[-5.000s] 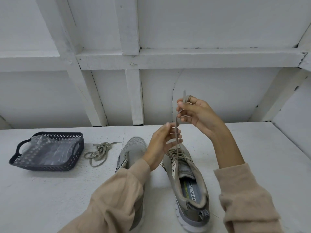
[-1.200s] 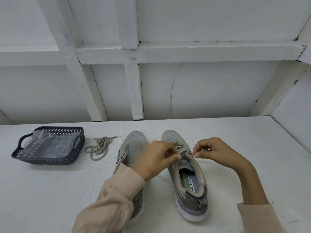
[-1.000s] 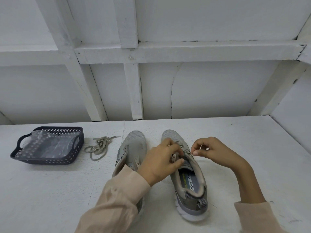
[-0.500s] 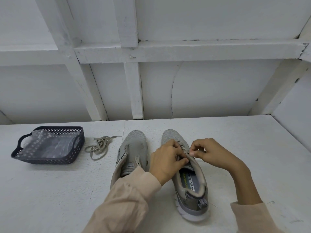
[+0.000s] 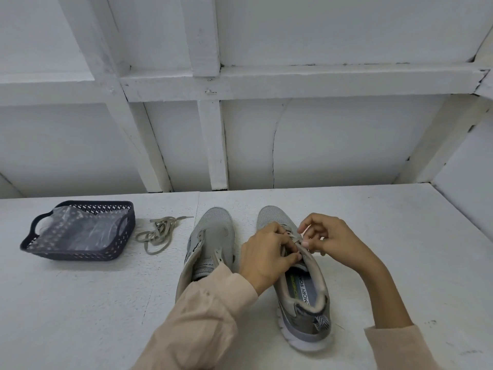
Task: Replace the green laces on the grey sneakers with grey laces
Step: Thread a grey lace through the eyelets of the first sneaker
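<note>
"Grey mesh sneaker with a printed insole (image 5: 301,287), where is it?"

"Right under both grips, toe pointing away, sole flat on the white painted worktop (image 5: 80,303). Its twin, the second grey mesh sneaker (image 5: 213,236), stands just left of the left grip and parallel to it, with the beige sleeve (image 5: 208,316) lying over its heel."

"And the grips themselves?"

"The left hand (image 5: 266,255) is curled over the lacing. Its thumb and forefinger are together on the pale grey flat lace (image 5: 292,236) at the upper eyelets. The right hand (image 5: 330,239) faces it across the tongue, fingers curled, its grip clamped on that lace too (the very tip is hidden between the fingertips). The two grips nearly touch."

"Anything else around?"

"Well to the left of the left grip, a loose olive-grey flat lace (image 5: 157,233) lies in a tangle on the worktop. Just past it on that side sits a dark blue perforated plastic basket (image 5: 77,253) with a crumpled clear plastic bag (image 5: 74,228) in it. Beyond both grips rises a white wall with painted timber framing (image 5: 213,84)."
</note>
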`<state>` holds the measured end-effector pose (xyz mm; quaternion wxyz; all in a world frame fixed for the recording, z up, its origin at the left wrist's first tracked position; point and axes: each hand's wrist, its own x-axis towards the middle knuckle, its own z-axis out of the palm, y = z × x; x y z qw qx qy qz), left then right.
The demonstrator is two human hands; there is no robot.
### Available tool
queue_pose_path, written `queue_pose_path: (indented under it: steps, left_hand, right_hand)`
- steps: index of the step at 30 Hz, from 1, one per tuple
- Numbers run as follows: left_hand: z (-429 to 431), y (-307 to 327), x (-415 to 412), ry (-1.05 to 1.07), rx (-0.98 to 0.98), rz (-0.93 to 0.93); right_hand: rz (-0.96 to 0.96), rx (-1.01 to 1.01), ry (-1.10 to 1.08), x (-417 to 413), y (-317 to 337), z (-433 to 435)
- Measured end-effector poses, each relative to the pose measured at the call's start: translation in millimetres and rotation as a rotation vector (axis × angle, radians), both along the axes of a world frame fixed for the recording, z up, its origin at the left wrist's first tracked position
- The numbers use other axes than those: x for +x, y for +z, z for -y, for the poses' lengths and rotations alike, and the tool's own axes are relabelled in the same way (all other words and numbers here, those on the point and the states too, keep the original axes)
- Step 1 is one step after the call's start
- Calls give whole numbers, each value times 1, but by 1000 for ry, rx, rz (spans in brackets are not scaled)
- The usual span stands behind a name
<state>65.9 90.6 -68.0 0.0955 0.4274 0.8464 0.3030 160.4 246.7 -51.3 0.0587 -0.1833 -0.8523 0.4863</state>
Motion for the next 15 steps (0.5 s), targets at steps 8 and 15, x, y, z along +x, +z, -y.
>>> queue_pose_path:
  steps: [8, 15]
  left_hand:
    - [2, 2, -2, -10, -17, -50]
    - [5, 2, -2, -59, -29, -100]
  right_hand:
    - [6, 50, 165, 4, 6, 6]
    - [59, 217, 89, -2, -4, 15]
